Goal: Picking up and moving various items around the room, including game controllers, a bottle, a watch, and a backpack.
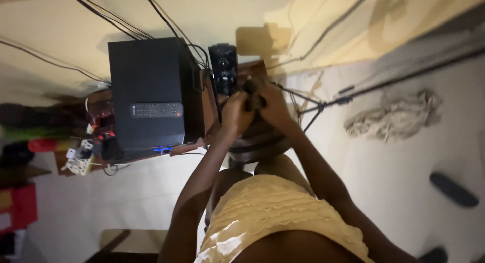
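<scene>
Nearest to me was the yellow ruffled fabric top (283, 212). Beyond stood the big black box-shaped speaker (151, 91). My left hand (235, 114) and right hand (273, 104) met over a dark crumpled cloth (254, 93), fingers pinching it between them, just below the small black upright speaker (223, 66).

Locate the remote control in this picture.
In the head view, the remote control lies on top of the large black box, left of the person's hands.
</scene>
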